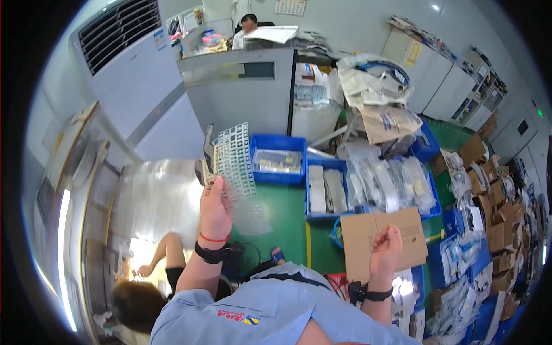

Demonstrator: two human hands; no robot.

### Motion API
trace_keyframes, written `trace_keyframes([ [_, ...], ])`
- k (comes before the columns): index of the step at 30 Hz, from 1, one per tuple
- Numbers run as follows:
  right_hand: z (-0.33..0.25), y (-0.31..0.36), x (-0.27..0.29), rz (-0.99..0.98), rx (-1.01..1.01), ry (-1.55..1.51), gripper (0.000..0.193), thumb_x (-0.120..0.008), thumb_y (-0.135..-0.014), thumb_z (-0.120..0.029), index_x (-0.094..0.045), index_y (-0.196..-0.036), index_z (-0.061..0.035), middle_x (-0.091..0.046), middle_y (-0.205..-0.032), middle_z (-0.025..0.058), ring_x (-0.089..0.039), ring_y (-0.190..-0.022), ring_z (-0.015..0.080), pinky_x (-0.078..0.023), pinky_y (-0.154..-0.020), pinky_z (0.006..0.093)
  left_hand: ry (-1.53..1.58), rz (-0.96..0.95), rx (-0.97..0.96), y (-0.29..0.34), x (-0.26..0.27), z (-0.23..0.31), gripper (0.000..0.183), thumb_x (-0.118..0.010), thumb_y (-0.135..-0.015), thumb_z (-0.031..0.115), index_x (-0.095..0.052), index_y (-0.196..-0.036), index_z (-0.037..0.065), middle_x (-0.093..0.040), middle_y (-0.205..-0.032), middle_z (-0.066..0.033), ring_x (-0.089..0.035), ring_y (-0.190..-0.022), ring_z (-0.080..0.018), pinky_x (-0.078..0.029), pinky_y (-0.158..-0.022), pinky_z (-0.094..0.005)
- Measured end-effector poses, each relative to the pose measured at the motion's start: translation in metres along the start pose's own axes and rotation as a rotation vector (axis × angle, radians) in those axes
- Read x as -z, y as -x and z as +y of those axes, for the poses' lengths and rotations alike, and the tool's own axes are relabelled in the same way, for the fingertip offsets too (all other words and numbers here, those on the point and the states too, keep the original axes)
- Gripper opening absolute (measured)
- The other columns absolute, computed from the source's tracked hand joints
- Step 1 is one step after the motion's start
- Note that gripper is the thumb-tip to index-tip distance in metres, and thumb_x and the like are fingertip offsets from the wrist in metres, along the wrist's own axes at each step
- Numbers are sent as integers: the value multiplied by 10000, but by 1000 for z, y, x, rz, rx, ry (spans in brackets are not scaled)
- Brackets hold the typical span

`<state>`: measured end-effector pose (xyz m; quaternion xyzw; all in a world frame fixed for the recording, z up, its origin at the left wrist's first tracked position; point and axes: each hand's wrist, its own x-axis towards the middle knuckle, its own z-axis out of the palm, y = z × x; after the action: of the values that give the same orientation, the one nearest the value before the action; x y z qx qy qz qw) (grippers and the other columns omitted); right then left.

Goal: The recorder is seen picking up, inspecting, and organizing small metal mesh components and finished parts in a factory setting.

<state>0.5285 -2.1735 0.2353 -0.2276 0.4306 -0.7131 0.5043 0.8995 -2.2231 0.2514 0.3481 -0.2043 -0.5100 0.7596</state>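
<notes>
My left hand (215,207) is raised at the left of centre, its fingers closed on the lower edge of a keyboard plate (234,154), a thin pale sheet full of square key holes. More thin strips with dark ends (207,150) stand beside it, and their exact kind is unclear. A see-through perforated part (253,219) hangs below the plate, blurred. On the other side, my right hand (386,253) is held up over a brown cardboard box (356,244). Its fingers are curled together; anything between them is too small to make out.
Blue bins (279,183) stand on the green floor (282,213), one holding bagged parts (385,181). A person (138,305) sits low at the left beside a shiny silvery surface (155,201). Another person (247,31) is behind a grey partition (236,103). Cartons (500,236) crowd the right.
</notes>
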Motion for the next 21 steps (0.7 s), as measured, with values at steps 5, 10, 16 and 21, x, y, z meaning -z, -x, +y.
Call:
trace_keyframes([
  [5,21,-88,-89,-70,82,16,105,-490,-947,-160,-509,-968,-59,-468,-725,19,-449,-639,119,-359,-572,241,-44,-99,-110,-159,-24,21,157,-532,-944,182,-598,-994,49,-635,-947,-12,-595,-843,-104,-470,-754,-262],
  [10,65,-193,-156,-67,50,-7,97,-492,-943,-146,-505,-959,-51,-463,-723,24,-449,-642,122,-354,-577,239,-49,-126,-192,-307,-38,28,208,-512,-954,177,-593,-1064,20,-648,-1042,-50,-613,-912,-132,-476,-828,-286],
  [16,131,-358,-257,-151,27,-51,93,-494,-938,-144,-511,-961,-55,-459,-708,15,-453,-632,118,-355,-562,245,-91,-177,-249,-471,-40,33,198,-506,-960,179,-580,-1054,22,-645,-1018,-65,-617,-915,-145,-490,-811,-279],
  [21,177,-477,-393,-336,-169,-191,82,-511,-931,-118,-535,-967,-48,-512,-731,23,-480,-641,114,-367,-561,238,-172,-83,-359,-596,-41,56,198,-476,-964,143,-533,-1097,8,-622,-1068,-78,-603,-973,-159,-475,-860,-296],
])
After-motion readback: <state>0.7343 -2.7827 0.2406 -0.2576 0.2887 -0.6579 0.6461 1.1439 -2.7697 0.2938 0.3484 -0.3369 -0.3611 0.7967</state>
